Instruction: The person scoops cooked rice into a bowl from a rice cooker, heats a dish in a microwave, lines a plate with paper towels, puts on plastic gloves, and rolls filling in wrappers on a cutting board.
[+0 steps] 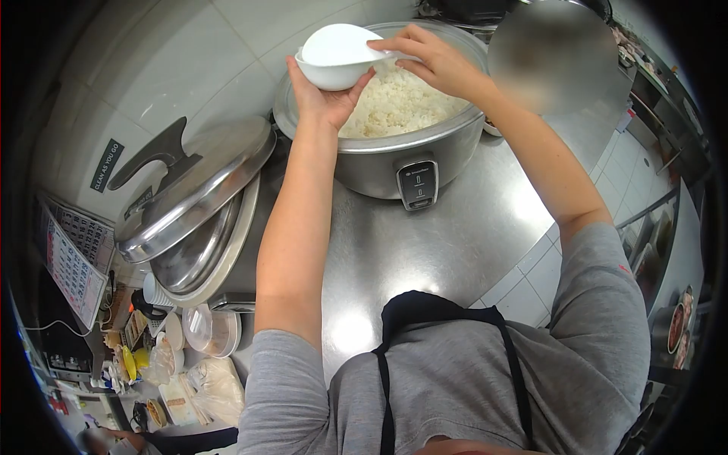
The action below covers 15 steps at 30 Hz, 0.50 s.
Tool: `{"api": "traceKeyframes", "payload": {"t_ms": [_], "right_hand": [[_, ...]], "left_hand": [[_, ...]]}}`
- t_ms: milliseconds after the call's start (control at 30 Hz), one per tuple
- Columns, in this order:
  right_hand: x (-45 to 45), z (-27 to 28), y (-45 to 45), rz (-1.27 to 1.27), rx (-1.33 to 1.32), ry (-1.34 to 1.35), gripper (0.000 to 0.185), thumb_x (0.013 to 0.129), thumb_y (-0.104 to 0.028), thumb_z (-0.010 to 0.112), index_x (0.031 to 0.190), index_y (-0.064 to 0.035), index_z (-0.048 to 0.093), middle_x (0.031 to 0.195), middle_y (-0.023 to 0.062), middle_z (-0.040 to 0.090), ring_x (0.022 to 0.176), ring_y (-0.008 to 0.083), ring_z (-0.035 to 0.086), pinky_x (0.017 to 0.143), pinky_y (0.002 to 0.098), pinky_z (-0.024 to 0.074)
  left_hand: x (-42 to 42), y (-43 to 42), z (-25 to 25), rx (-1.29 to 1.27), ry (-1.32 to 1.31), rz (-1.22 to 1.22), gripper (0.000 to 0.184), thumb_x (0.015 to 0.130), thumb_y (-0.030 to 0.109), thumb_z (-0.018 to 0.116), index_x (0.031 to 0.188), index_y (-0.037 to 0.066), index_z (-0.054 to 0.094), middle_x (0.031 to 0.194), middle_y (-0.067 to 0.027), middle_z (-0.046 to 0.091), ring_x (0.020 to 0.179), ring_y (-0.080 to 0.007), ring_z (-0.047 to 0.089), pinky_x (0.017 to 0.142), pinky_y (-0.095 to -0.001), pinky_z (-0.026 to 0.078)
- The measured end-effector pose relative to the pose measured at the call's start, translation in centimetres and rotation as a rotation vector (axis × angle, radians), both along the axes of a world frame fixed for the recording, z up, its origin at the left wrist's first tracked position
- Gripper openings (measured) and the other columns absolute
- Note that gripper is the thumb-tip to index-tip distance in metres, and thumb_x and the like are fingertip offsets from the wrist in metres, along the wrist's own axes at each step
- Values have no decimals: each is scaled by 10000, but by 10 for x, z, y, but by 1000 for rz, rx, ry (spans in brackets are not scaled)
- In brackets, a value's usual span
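Over the rice cooker, my left hand [326, 98] cups a small white bowl [331, 79] from below, its fingers wrapped round the base. A smooth white rounded piece [337, 44] lies across the bowl's mouth; whether it is a scoop or a second bowl I cannot tell. My right hand [432, 59] pinches that piece at its right edge, the fingers bent. Beneath both hands is cooked white rice [402, 106], filling much of the large steel rice cooker [364, 163]. The bowl's inside is hidden.
A steel lid [205, 189] with a dark handle leans on another lidded pot [239, 250] at left. Plastic tubs [212, 334] and bags [216, 387] lie lower left, near a calendar [76, 265]. The steel counter [455, 227] ends at right above floor tiles. Another person's arm [189, 440] shows lower left.
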State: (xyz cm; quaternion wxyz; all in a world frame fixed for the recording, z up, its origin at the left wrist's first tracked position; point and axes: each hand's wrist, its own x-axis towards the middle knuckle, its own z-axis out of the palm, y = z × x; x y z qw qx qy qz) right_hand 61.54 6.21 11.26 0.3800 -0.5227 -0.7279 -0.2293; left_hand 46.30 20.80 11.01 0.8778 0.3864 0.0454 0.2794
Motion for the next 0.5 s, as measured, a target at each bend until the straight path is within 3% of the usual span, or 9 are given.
{"api": "traceKeyframes", "payload": {"t_ms": [100, 167, 200, 267, 300, 367, 400, 500], "right_hand": [[-3, 1, 1, -122, -12, -14, 410, 895, -146, 520, 1300, -198, 475, 929, 40, 516, 806, 163, 510, 674, 291, 432], [-17, 7, -3, -94, -291, 864, 454, 902, -194, 513, 1342, -170, 406, 963, 32, 521, 796, 121, 507, 606, 266, 450], [-23, 9, -4, -96, -291, 865, 454, 902, -194, 513, 1342, -170, 406, 963, 32, 521, 796, 121, 507, 606, 266, 450], [-34, 9, -5, 50, -492, 1216, 494, 903, -223, 501, 1367, -142, 351, 980, 33, 523, 778, 95, 504, 563, 255, 465], [-41, 9, -3, 46, -490, 1219, 494, 903, -223, 501, 1367, -142, 351, 980, 33, 523, 778, 95, 504, 563, 255, 465], [-54, 5, 7, -71, -343, 791, 447, 892, -189, 492, 1319, -89, 403, 1242, 166, 482, 1059, 291, 525, 772, 361, 502], [-52, -2, 20, -125, -85, 465, 445, 893, -190, 494, 1320, -101, 409, 1248, 188, 483, 1130, 333, 492, 826, 415, 477], [-29, 1, 23, -164, -196, 539, 409, 885, -174, 496, 1282, -94, 443, 1201, 181, 526, 1116, 332, 509, 876, 435, 443]], "left_hand": [[-2, -5, 0, -27, -28, 24, 797, 853, 707, 195, 1353, 95, 303, 1342, -207, 356, 1182, -412, 432, 864, -537, 479], [-4, -8, -3, 9, -88, 98, 772, 850, 709, 233, 1352, 128, 312, 1345, -167, 367, 1189, -371, 433, 916, -544, 425], [-2, -6, -2, 9, -88, 96, 772, 850, 709, 233, 1352, 128, 312, 1345, -167, 367, 1189, -371, 433, 916, -544, 425], [4, -6, 0, 16, -276, 214, 764, 832, 715, 314, 1352, 155, 318, 1347, -121, 383, 1211, -337, 412, 959, -536, 373], [5, -8, 1, 15, -275, 210, 764, 832, 715, 314, 1352, 155, 318, 1347, -121, 383, 1211, -337, 412, 959, -536, 373], [7, -11, 3, 95, -258, 261, 725, 851, 683, 322, 1356, 163, 317, 1400, -87, 325, 1291, -322, 315, 1057, -556, 235], [7, -11, 1, 95, -259, 260, 725, 851, 683, 322, 1356, 163, 317, 1400, -87, 325, 1291, -322, 315, 1057, -556, 235], [2, -10, 0, 76, -264, 297, 767, 815, 690, 424, 1358, 161, 308, 1372, -92, 360, 1252, -305, 373, 1009, -538, 327]]}}
